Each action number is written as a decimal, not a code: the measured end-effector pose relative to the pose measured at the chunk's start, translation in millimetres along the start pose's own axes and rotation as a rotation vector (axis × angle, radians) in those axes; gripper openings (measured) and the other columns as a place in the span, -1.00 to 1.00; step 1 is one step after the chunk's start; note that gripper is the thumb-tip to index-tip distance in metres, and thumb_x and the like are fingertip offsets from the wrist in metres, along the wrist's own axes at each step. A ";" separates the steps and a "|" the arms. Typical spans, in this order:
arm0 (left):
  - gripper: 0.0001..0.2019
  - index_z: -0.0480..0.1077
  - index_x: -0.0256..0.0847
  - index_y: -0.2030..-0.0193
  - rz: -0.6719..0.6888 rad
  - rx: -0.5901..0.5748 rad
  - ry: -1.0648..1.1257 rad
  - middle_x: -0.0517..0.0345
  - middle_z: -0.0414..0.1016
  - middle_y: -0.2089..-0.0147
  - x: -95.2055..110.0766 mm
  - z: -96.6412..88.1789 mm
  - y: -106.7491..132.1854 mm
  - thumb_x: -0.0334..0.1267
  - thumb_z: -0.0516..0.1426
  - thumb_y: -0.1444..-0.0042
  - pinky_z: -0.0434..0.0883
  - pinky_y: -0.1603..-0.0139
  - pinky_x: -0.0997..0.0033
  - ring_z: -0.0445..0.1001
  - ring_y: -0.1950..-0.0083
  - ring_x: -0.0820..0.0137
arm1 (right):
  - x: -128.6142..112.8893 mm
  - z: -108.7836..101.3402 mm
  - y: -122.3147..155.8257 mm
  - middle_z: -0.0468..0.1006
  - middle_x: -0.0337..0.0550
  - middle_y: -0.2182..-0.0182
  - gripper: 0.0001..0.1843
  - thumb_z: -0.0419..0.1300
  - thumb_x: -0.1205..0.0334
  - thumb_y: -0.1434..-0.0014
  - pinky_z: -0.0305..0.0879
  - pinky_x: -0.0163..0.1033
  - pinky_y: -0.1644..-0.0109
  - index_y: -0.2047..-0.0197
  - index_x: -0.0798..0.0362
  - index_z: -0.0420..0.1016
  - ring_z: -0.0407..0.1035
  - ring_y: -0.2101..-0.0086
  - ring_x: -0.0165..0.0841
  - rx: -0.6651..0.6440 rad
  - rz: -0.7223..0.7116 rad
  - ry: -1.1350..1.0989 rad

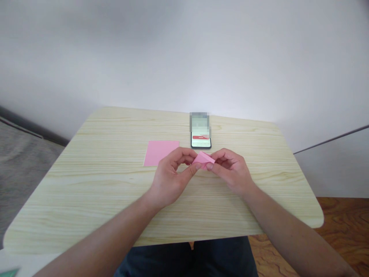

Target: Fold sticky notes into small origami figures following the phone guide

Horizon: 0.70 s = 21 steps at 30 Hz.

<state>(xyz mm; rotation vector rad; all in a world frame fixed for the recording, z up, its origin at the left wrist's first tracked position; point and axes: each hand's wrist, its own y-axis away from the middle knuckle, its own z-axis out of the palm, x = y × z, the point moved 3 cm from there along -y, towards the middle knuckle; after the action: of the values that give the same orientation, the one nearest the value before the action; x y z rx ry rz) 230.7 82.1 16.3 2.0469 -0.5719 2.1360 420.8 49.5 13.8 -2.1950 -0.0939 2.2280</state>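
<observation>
Between my two hands is a small folded piece of pink paper (203,158), raised a little over the table. My left hand (173,179) pinches its left side with thumb and fingers. At its right side, the thumb and fingers of my right hand (234,171) are closed on it too. A diagonal fold crosses its upper face; the underside is hidden. Left of it, partly behind my left hand, a flat pink square of paper (160,152) lies on the table.
A phone (201,143) with a lit, partly blurred screen lies just beyond my hands. The pale wood-grain table (95,181) has rounded corners and meets a white wall (184,57) at the back. Wooden floor (343,219) shows at the lower right.
</observation>
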 end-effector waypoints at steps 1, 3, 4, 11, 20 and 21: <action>-0.80 0.49 -0.16 0.06 -0.013 -0.005 0.009 0.13 0.58 0.14 -0.2 -0.2 0.0 -0.25 0.32 -0.20 0.50 0.05 0.37 0.56 0.13 0.40 | 0.1 0.1 -0.2 0.66 -0.19 0.32 -0.74 0.47 0.13 -0.14 0.44 -0.19 0.14 0.17 -0.01 0.54 0.53 0.28 -0.33 0.002 0.017 -0.032; -0.79 0.48 -0.16 0.05 -0.038 -0.015 0.028 0.13 0.60 0.15 -0.6 -0.7 -0.1 -0.25 0.32 -0.20 0.50 0.06 0.38 0.58 0.14 0.39 | -0.3 0.7 -0.9 0.67 -0.22 0.31 -0.61 0.49 0.15 -0.12 0.47 -0.18 0.15 0.03 -0.06 0.50 0.56 0.28 -0.32 -0.006 0.052 -0.097; -0.79 0.48 -0.17 0.05 -0.049 -0.019 0.038 0.13 0.61 0.16 -0.7 -0.9 -0.1 -0.25 0.32 -0.20 0.51 0.06 0.38 0.59 0.14 0.39 | -0.7 1.2 -1.3 0.68 -0.22 0.30 -0.56 0.49 0.15 -0.11 0.48 -0.18 0.15 -0.02 -0.07 0.49 0.57 0.28 -0.32 -0.019 0.066 -0.117; -0.78 0.46 -0.20 0.03 -0.095 -0.072 0.111 0.08 0.65 0.16 1.0 -0.7 -0.9 -0.25 0.31 -0.22 0.52 0.05 0.36 0.64 0.14 0.35 | -4.7 2.4 -2.8 0.71 -0.16 0.34 -0.81 0.45 0.13 -0.15 0.52 -0.24 0.19 0.22 0.03 0.65 0.58 0.32 -0.36 -0.069 0.064 -0.080; -0.75 0.47 -0.22 0.05 -0.122 -0.057 0.115 0.04 0.67 0.17 0.5 -1.4 -2.5 -0.22 0.33 -0.19 0.53 0.08 0.32 0.65 0.15 0.30 | -3.6 -2.2 0.7 0.72 -0.17 0.30 -0.84 0.40 0.14 -0.21 0.48 -0.24 0.16 0.16 -0.01 0.69 0.57 0.30 -0.34 -0.048 -0.007 0.009; -0.75 0.47 -0.22 0.05 -0.124 -0.059 0.114 0.05 0.67 0.18 0.8 -1.2 -2.6 -0.22 0.33 -0.19 0.53 0.09 0.32 0.65 0.16 0.31 | -3.5 -2.7 1.1 0.72 -0.17 0.30 -0.84 0.40 0.13 -0.21 0.47 -0.24 0.17 0.16 -0.01 0.69 0.57 0.30 -0.34 -0.040 -0.015 0.024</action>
<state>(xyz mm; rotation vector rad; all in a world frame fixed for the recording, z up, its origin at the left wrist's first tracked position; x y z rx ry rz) 230.4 84.8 17.5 1.8652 -0.4732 2.1213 423.6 48.3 17.2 -2.2325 -0.1546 2.2110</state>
